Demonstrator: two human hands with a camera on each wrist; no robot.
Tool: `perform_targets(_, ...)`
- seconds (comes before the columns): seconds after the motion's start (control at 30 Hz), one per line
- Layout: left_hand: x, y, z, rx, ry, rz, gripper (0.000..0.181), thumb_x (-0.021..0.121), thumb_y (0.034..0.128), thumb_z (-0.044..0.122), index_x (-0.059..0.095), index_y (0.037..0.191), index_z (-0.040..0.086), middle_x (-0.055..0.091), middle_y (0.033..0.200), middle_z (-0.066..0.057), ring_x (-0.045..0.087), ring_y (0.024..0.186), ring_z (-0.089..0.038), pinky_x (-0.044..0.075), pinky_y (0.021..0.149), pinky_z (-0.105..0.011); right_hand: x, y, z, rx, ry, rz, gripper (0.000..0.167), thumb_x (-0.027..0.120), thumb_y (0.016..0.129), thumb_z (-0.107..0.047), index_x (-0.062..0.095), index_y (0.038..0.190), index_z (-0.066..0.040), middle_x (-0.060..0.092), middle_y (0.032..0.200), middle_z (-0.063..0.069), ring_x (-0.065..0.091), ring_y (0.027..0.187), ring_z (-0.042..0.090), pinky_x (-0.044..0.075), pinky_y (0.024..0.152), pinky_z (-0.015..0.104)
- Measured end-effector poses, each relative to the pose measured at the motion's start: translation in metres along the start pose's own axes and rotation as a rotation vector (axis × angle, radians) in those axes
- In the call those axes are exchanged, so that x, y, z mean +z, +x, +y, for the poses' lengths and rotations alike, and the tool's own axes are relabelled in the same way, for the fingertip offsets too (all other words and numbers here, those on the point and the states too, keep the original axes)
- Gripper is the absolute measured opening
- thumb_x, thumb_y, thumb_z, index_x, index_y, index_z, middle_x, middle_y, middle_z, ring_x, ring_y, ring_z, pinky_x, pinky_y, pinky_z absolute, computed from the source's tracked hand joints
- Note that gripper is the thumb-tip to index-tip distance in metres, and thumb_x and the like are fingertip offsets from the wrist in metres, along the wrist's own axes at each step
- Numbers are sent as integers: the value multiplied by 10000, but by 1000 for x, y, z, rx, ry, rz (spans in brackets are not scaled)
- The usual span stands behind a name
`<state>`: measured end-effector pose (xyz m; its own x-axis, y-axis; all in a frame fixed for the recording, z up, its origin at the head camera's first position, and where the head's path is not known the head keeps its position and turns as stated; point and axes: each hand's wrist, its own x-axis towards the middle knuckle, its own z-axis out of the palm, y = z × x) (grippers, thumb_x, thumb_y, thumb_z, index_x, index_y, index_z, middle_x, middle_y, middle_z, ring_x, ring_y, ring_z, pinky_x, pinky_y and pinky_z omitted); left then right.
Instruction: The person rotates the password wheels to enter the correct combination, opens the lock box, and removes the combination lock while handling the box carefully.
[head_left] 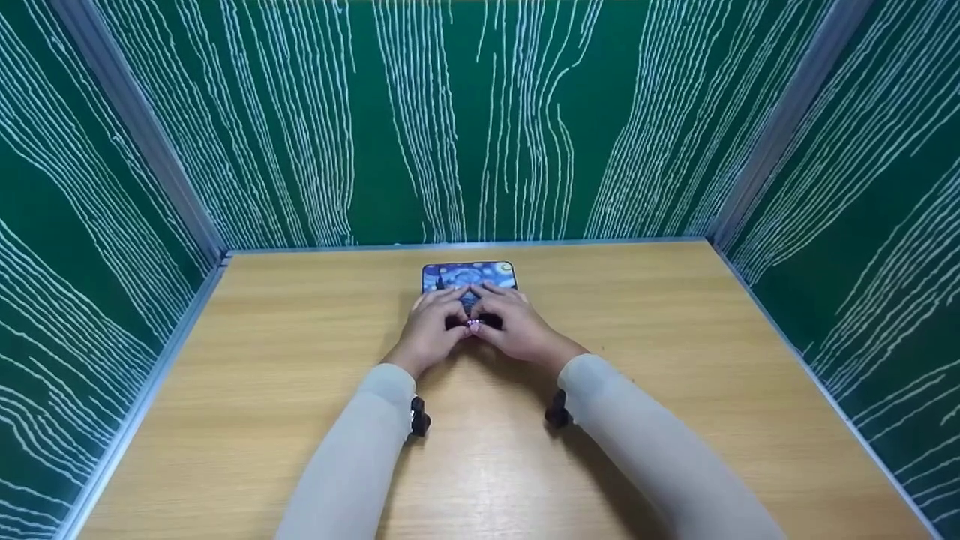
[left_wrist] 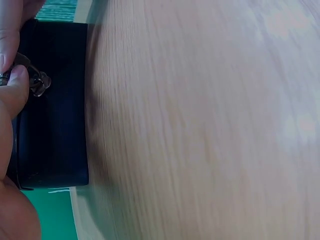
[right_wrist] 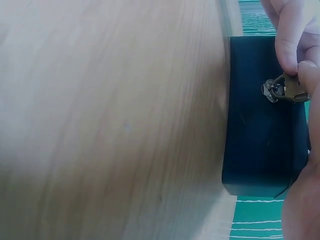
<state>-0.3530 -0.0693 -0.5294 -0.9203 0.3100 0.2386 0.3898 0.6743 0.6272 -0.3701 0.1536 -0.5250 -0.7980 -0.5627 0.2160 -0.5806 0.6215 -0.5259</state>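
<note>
A box (head_left: 469, 274) with a blue swirling night-sky painting on its lid sits at the table's back. Its front (left_wrist: 55, 135) is dark and plain in the left wrist view, with a metal clasp (right_wrist: 292, 89) seen most fully in the right wrist view. My left hand (head_left: 433, 326) pinches the clasp between thumb and finger, its other fingers lying over the lid. From the other side, my right hand (head_left: 517, 324) also has thumb and forefinger on the clasp, with fingers over the lid. The fingertips partly hide the clasp, and the hands cover the lid's near part.
The box stands on a light wooden table (head_left: 300, 315). Green walls with white wavy lines (head_left: 510, 127) rise behind and at both sides, joined by grey metal posts (head_left: 780, 127). A dark wrist device (head_left: 420, 417) sits at each cuff.
</note>
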Motion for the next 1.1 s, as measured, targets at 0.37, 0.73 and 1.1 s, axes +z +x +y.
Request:
perform_targets(0.37,0,0,1,-1,-1,0,111,849,1022,205,758,996,146,511,1780,19,415,1700,-284,113,1471,-557,0,-3,2,14,52,19,227,771,1097,-362,731,1259,-209,470,1812,14,317,1750,379,166,1424,717)
perform_targets(0.73,2,0,-2,16,-1,12,140,852,1023,225,744,971,153,528,1767,11,442,1684,-288,151,1465,-554,2,-1,4,-24,47,35,192,759,1104,-322,755,1221,-170,507,1787,54,353,1732,393,167,1418,726)
perform_targets(1.1,1,-1,-1,1,-4,10,134,855,1023,222,749,976,154,530,1767,12,437,1688,-296,151,1463,-571,2,-2,2,13,58,21,211,760,1101,-369,724,1239,-214,464,1815,25,312,1751,381,154,1427,721)
